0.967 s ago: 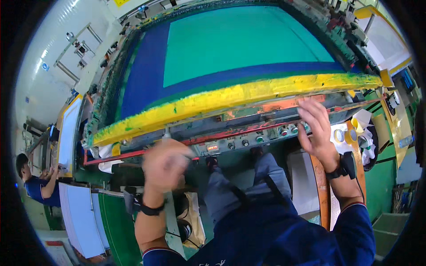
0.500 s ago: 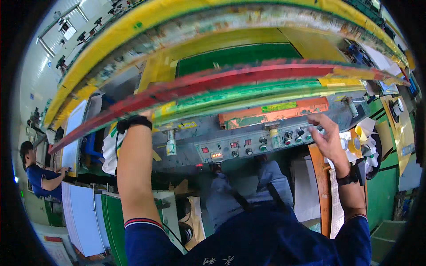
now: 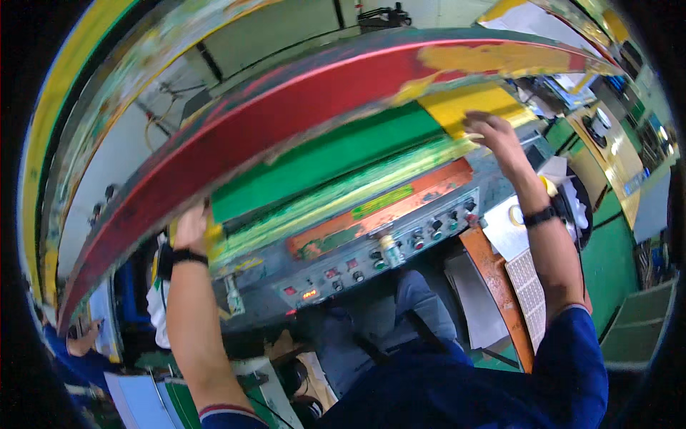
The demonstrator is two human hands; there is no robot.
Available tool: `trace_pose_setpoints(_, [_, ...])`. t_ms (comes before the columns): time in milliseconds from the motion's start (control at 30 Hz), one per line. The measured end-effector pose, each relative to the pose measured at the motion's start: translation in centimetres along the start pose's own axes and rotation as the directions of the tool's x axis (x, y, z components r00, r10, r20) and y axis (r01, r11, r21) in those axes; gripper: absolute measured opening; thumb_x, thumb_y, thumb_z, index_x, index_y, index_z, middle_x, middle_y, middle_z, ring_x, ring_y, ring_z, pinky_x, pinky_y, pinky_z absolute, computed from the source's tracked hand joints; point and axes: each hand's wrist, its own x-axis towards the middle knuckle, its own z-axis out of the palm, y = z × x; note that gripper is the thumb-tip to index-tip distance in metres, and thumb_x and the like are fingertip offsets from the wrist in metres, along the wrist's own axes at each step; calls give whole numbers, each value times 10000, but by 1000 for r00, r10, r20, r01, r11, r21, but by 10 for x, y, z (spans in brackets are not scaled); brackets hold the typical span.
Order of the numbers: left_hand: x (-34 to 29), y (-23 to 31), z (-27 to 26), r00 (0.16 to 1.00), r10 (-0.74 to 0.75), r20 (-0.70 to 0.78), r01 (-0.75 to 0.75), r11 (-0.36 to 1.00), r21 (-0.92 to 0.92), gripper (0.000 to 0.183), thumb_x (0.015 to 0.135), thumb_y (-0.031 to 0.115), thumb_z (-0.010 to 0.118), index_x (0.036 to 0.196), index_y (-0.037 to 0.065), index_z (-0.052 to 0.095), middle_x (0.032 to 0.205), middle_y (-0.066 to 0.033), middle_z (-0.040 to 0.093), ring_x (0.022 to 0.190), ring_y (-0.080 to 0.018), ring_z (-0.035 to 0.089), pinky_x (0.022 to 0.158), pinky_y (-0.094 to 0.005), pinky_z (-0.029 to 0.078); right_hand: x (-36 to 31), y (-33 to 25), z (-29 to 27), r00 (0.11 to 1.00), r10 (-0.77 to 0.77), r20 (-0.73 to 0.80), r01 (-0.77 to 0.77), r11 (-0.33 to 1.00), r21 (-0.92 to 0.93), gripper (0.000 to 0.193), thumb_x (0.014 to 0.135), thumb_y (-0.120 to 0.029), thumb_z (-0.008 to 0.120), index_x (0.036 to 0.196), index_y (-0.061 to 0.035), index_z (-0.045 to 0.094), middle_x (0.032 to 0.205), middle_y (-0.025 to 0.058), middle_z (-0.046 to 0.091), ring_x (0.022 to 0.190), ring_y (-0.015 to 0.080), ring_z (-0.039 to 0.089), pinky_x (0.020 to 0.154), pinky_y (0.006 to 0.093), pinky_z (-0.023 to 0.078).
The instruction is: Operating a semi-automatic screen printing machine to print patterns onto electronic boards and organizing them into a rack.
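Note:
My left hand (image 3: 191, 227) is at the left end of a green and yellow flat bed, beside a strip of yellow tape. Its fingertips are partly hidden by a long red bar (image 3: 286, 118) smeared with paint. My right hand (image 3: 494, 136) hovers at the yellow right end (image 3: 471, 107) of the bed, its fingers loosely bent and apart from the thumb. Between both hands lies the green panel (image 3: 329, 161), with a paint-streaked edge (image 3: 343, 196) along its near side. I cannot see anything held in my right hand.
Below the bed is a control panel (image 3: 343, 275) with knobs and lit indicators, under an orange-red strip (image 3: 386, 207). A wooden-edged table (image 3: 493, 286) with paper sheets stands at right. Another person (image 3: 82, 357) is at the far left. A paint-stained yellow frame (image 3: 43, 164) arches at upper left.
The view has turned and shifted, and the red bar looks larger and nearer. My right hand has moved from above the knobs up to the bed's yellow right end. More of my left hand shows.

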Motion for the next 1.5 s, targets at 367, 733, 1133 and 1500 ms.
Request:
trace_pose_setpoints(367, [-128, 66, 1, 884, -25, -466, -106, 962, -252, 322, 937, 183, 580, 1200, -2, 593, 1079, -51, 627, 936, -134, 603, 771, -249, 477, 71, -69, 62, 998, -57, 23, 37, 859, 510, 469, 1016, -299, 374, 1367, 3, 450, 1336, 120, 536, 1134, 246, 539, 986, 369, 409])
trace_pose_setpoints(733, [-240, 73, -67, 982, -188, -34, 186, 981, -61, 271, 962, 178, 548, 1128, -14, 640, 934, -29, 640, 809, -99, 595, 720, -230, 491, -59, -91, 30, 893, -255, 371, -93, 701, 707, 897, 965, -648, 226, 1457, 101, 201, 1508, 235, 288, 1402, 289, 284, 1157, 386, 218])
trace_pose_setpoints(1133, [-290, 82, -69, 953, -246, -178, 242, 969, -44, 266, 940, 178, 568, 1112, -10, 642, 909, -26, 644, 746, -96, 596, 659, -224, 504, -119, -101, 8, 867, -334, 370, -90, 625, 776, 906, 963, -623, 327, 1458, 115, 150, 1547, 224, 188, 1434, 274, 202, 1171, 384, 185])
trace_pose_setpoints(1500, [-331, 73, -79, 928, -311, -204, 330, 942, 67, 393, 910, 19, 504, 1300, 49, 543, 866, -27, 647, 720, -112, 623, 637, -224, 521, -194, -91, 40, 868, -468, 166, 335, 799, 499, 809, 975, -541, 350, 1475, 73, 184, 1543, 173, 243, 1425, 276, 233, 1167, 395, 141])
